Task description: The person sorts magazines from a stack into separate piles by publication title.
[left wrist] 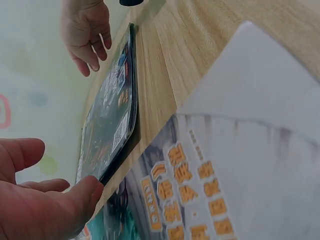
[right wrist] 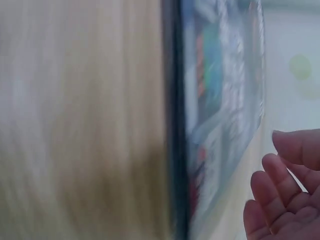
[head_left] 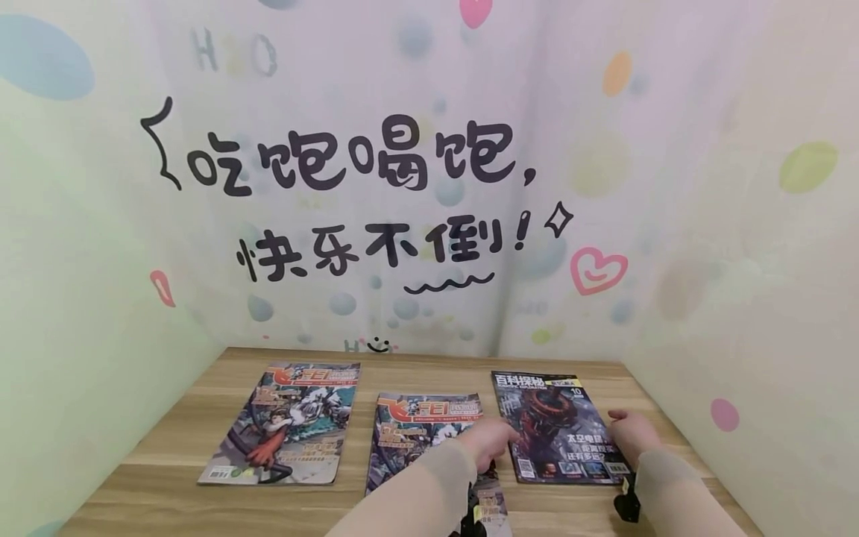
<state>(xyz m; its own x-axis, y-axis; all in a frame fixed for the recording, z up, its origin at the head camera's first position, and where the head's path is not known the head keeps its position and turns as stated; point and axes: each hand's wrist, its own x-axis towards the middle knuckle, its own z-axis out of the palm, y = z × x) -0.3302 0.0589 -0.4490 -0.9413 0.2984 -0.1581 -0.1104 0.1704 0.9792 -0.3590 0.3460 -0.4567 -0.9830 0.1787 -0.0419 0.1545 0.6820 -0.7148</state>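
Observation:
A dark magazine (head_left: 550, 425) with a red ring-shaped machine on its cover lies flat at the right of the table. My left hand (head_left: 490, 441) is at its left edge, reaching over the middle magazine (head_left: 403, 447); in the left wrist view its thumb (left wrist: 87, 192) overlaps the dark magazine's near corner. At the opposite edge hovers my right hand (head_left: 634, 435), fingers loosely bent. The right wrist view shows that hand (right wrist: 287, 200) beside the blurred dark magazine (right wrist: 225, 75), with nothing in its grasp. My left forearm hides part of the middle magazine.
Another colourful magazine (head_left: 288, 425), its cover like the middle one's, lies at the left of the wooden table (head_left: 168, 440). Behind the table hangs a pale printed curtain (head_left: 403, 321) with black lettering, and pale walls (head_left: 758, 298) stand at both sides.

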